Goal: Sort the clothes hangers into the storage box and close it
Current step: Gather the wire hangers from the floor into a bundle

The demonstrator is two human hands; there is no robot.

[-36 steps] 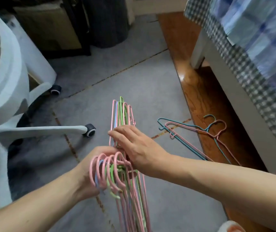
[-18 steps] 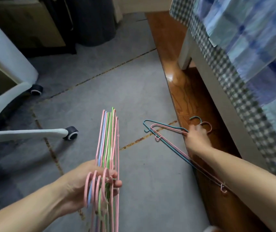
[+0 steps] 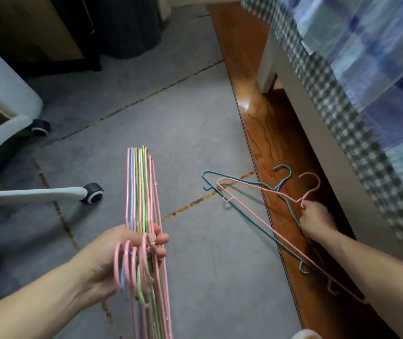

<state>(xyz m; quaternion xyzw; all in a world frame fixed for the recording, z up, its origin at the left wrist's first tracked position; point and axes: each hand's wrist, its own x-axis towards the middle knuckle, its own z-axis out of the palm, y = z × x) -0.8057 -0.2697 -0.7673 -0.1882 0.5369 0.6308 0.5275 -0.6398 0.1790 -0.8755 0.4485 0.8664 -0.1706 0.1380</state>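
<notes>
Your left hand [image 3: 124, 260], lower centre of the frame, grips a tight bundle of thin pink, green and blue wire clothes hangers [image 3: 141, 192]; its fingers [image 3: 162, 239] are curled round the necks, with the hooks bunched against your palm and the long bars running up toward mid-frame; the bundle is held off the grey floor [image 3: 195, 123]; your right hand [image 3: 315, 220], at right of centre, pinches the single pink wire hanger [image 3: 252, 216] at its neck just under the hook, fingers closed on the wire; that hanger is partly raised and crosses over a teal wire hanger [image 3: 242, 211]; whether your fingers also hold the teal one you cannot tell; both loose hangers straddle the edge where the grey floor meets the brown wooden strip [image 3: 264, 133]; a bed with a checked and blue plaid cover [image 3: 357, 69] fills the upper right; a white office chair base with black castors [image 3: 93, 193] sits at left.
</notes>
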